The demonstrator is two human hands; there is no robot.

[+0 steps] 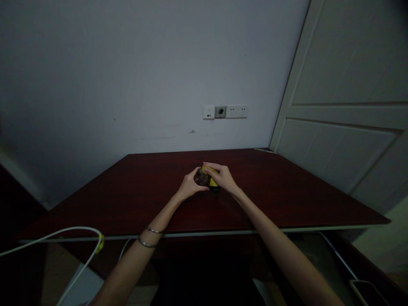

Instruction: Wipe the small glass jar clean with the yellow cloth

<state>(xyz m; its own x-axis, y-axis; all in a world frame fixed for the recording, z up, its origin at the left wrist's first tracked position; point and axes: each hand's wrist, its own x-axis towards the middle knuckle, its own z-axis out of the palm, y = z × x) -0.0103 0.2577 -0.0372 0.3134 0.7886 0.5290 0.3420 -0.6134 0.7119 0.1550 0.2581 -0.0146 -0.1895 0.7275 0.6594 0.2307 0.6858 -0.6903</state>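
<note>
Both my hands meet over the middle of the dark red table (127, 195). My left hand (188, 185) curves its thumb and fingers around a shiny, dark brown, partly see-through object (202, 178). Right against it on the right is a yellow object (213, 182) with a black lower end, and my right hand (224, 176) is closed over its top and side. Whether the brown and yellow parts are one piece or two pressed together, I cannot tell. My fingers cover much of both, and the light is dim. Two bracelets (148, 237) circle my left wrist.
A white cable (73, 228) with a yellow tag loops over the table's front left edge. The wall behind holds a row of sockets (236, 111). A panelled door (344, 85) stands along the right side. Below the front right edge lies a phone-like device (369, 293).
</note>
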